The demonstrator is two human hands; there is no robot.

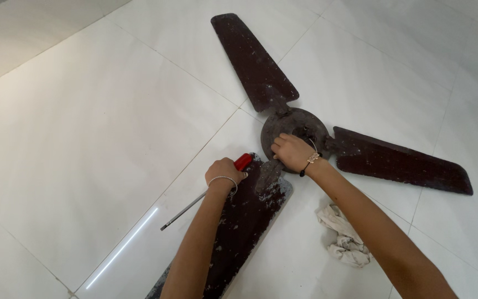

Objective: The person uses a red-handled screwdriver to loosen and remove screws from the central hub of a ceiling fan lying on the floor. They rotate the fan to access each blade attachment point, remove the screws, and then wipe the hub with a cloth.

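Observation:
A dusty dark brown ceiling fan lies flat on white floor tiles, with three blades spreading from a round hub. My left hand rests on the near blade and is closed around the red handle of a long screwdriver, whose metal shaft points back toward the lower left. My right hand is curled on the hub's near edge, where the near blade's bracket joins it; what its fingers grip is hidden. Both wrists carry bracelets.
A crumpled off-white rag lies on the tiles to the right of the near blade, under my right forearm. The far blade points away and the right blade reaches toward the right edge.

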